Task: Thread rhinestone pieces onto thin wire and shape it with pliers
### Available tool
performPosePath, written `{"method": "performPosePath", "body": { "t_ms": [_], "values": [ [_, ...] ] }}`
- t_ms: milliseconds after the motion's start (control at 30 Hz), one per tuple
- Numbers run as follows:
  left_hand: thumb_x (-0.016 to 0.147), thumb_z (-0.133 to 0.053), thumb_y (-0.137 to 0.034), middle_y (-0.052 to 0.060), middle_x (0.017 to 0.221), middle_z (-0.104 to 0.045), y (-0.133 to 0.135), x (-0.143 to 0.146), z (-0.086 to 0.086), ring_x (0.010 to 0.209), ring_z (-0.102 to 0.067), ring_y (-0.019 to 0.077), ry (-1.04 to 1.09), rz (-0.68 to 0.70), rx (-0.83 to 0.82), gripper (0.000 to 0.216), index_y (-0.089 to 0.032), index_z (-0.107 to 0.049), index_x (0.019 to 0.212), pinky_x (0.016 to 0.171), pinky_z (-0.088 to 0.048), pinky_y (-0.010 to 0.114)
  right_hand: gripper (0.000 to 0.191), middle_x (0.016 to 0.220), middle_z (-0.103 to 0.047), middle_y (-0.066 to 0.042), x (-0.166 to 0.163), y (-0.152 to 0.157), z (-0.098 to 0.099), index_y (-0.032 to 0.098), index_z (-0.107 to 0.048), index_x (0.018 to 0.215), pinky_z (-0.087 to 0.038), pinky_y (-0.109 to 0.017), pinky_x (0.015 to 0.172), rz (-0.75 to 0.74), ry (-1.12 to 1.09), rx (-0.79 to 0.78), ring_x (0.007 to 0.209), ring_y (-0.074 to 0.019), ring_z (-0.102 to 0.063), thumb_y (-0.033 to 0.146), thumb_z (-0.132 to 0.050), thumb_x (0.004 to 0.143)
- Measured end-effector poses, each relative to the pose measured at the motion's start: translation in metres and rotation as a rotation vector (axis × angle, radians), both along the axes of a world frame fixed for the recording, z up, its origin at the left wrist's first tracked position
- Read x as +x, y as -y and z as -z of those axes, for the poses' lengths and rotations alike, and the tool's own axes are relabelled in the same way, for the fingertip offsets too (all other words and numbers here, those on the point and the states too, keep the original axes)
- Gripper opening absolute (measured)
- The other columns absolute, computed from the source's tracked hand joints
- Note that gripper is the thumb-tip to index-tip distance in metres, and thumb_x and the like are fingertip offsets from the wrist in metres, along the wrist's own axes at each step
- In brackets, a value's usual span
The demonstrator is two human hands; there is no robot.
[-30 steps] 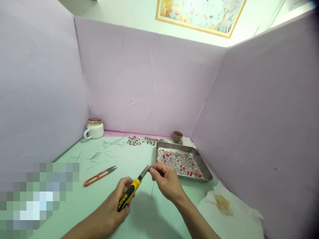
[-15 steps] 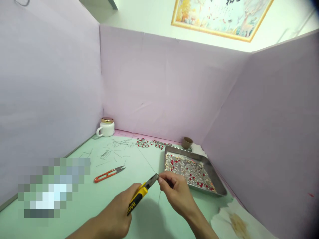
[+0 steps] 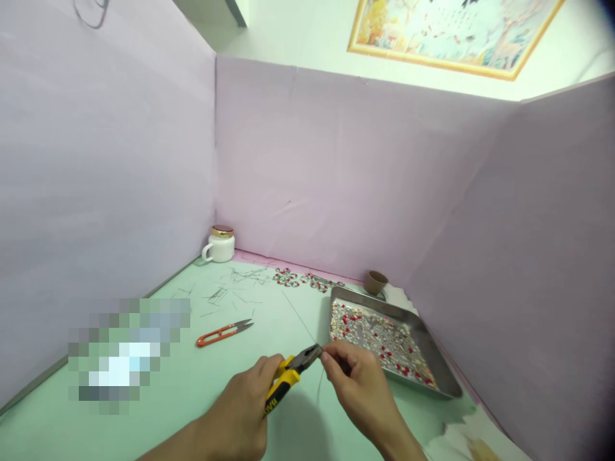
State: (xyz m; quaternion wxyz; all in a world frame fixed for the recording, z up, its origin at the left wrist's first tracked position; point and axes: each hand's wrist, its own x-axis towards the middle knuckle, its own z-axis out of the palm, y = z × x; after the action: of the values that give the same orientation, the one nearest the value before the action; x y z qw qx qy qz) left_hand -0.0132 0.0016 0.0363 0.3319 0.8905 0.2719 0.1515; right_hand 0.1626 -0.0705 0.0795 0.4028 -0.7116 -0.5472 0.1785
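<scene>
My left hand (image 3: 245,403) is wrapped round the yellow and black handles of a pair of pliers (image 3: 282,388). The jaws point up and right, meeting the fingertips of my right hand (image 3: 358,381). Thumb and forefinger of that hand are pinched at the jaw tips. A thin wire (image 3: 300,318) runs from this spot up and left, and another thin strand hangs below. Whatever else lies between the fingertips is too small to make out. Orange-handled thread snips (image 3: 223,333) lie on the green table to the left of the pliers.
A metal tray (image 3: 446,374) of small clear and red beads stands at right, a brown cup (image 3: 375,282) behind it. Beaded rings (image 3: 287,277) and cut wire pieces (image 3: 218,294) lie farther back. A white lidded mug (image 3: 221,247) stands in the left corner. Pale panels (image 3: 336,160) surround the table.
The pliers' handles and jaws have spread slightly and the tool has turned a little. Both hands stay together at the wire. The whole view has shifted, with things appearing farther right.
</scene>
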Motion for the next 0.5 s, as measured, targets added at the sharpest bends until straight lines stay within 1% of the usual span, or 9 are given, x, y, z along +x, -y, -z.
{"method": "performPosePath", "body": {
  "t_ms": [133, 233, 367, 500],
  "values": [
    [0.053, -0.05, -0.007, 0.01, 0.103, -0.047, 0.005, 0.001, 0.008, 0.084, -0.05, 0.0237, -0.094, -0.099, 0.165, 0.071, -0.021, -0.028, 0.119, 0.073, -0.042, 0.034, 0.025, 0.05, -0.049, 0.0, -0.001, 0.003, 0.002, 0.018, -0.061, 0.068, -0.033, -0.022, 0.044, 0.01, 0.069, 0.021, 0.047, -0.0131, -0.044, 0.037, -0.046, 0.075],
    [0.048, -0.051, -0.008, 0.011, 0.101, -0.046, 0.006, -0.001, 0.01, 0.082, -0.05, 0.0243, -0.108, -0.1, 0.231, 0.076, -0.018, -0.025, 0.119, 0.069, -0.045, 0.037, 0.03, 0.051, -0.052, 0.0, 0.002, 0.003, 0.003, 0.018, -0.062, 0.072, -0.037, -0.021, 0.045, 0.001, 0.093, 0.021, 0.048, -0.0139, -0.048, 0.042, -0.044, 0.075],
    [0.047, -0.052, -0.012, 0.009, 0.096, -0.047, 0.005, -0.003, 0.009, 0.074, -0.051, 0.0224, -0.105, -0.057, 0.18, 0.072, -0.017, -0.029, 0.115, 0.064, -0.047, 0.036, 0.03, 0.05, -0.052, 0.001, 0.007, 0.001, 0.006, 0.019, -0.061, 0.068, -0.04, -0.019, 0.045, -0.023, 0.115, 0.005, 0.048, -0.014, -0.05, 0.045, -0.047, 0.072],
    [0.045, -0.058, -0.018, 0.009, 0.094, -0.048, 0.002, -0.004, 0.005, 0.071, -0.051, 0.0225, -0.115, -0.028, 0.119, 0.073, -0.016, -0.032, 0.113, 0.063, -0.047, 0.036, 0.03, 0.051, -0.05, 0.001, 0.012, 0.001, 0.011, 0.019, -0.059, 0.066, -0.04, -0.018, 0.044, -0.044, 0.062, 0.003, 0.048, -0.0131, -0.048, 0.047, -0.048, 0.071]
  ]
}}
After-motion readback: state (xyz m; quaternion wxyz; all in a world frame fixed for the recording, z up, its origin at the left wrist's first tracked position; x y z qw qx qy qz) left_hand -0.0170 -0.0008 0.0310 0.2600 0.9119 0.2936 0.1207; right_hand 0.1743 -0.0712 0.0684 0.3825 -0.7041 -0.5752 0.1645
